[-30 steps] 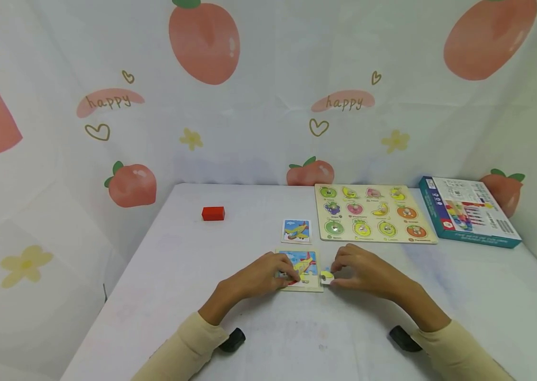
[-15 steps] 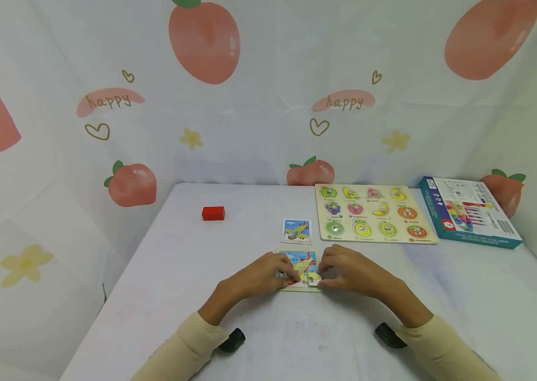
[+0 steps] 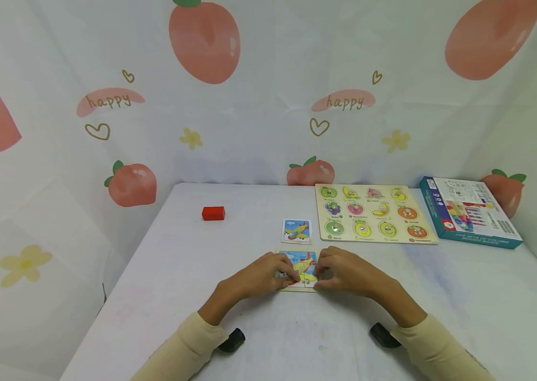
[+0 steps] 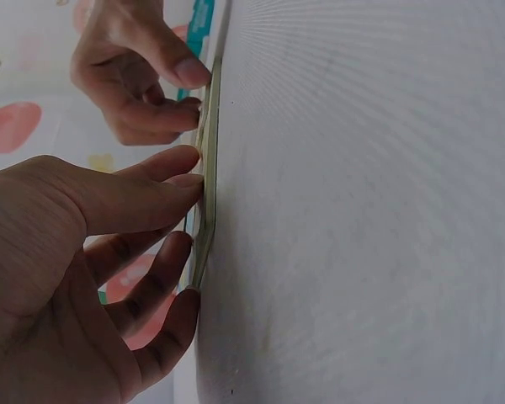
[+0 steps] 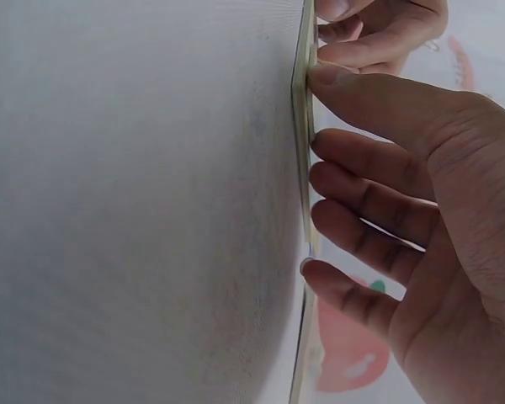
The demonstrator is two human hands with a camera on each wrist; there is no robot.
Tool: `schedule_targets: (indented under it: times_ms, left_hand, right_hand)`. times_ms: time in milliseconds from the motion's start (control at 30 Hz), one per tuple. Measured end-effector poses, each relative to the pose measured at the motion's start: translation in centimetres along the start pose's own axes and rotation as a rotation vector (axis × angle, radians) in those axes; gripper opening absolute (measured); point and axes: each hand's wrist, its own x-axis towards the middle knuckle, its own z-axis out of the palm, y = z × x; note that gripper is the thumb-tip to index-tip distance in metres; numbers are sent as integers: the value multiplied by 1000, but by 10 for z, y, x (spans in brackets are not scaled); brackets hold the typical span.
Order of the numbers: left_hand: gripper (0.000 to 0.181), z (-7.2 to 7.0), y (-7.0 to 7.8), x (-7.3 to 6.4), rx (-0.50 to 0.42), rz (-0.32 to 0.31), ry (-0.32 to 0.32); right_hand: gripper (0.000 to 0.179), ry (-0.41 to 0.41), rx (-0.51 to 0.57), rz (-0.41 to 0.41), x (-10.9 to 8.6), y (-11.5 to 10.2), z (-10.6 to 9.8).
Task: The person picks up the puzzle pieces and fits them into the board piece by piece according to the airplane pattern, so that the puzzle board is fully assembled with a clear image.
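A small airplane jigsaw puzzle [image 3: 303,262] in a pale wooden frame lies on the table between both hands. My left hand [image 3: 270,272] holds its left side, thumb and index fingertips close together over the pieces; in the left wrist view, the other fingers of the left hand [image 4: 93,244] curl toward the board's edge. My right hand [image 3: 344,270] holds a yellow-and-white puzzle piece [image 3: 309,283] at the lower right corner, lying among the other pieces. Seen from the right wrist, the thumb of the right hand [image 5: 438,194] is at the board's corner, fingers along its edge.
Behind the puzzle lies a small airplane picture card [image 3: 297,231]. A wooden fruit peg board [image 3: 373,214] and a teal-edged box [image 3: 470,211] stand at the back right. A red block [image 3: 213,213] sits at the back left.
My right hand has moved left, bringing the puzzle piece from beside the frame into its lower right corner. My left hand has stayed in place on the puzzle.
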Motion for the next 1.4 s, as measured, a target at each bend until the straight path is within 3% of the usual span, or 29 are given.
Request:
schedule_targets:
  times_ms: [733, 1033, 1400]
  left_hand:
    - [21, -2, 3, 0, -15, -18, -7]
    - [23, -1, 2, 0, 22, 13, -11]
    - [24, -1, 4, -1, 41, -4, -13]
  right_hand:
    - [15, -14, 28, 24, 1, -2, 0]
    - [15, -23, 49, 37, 1, -3, 1]
    - [24, -40, 69, 54, 2, -4, 0]
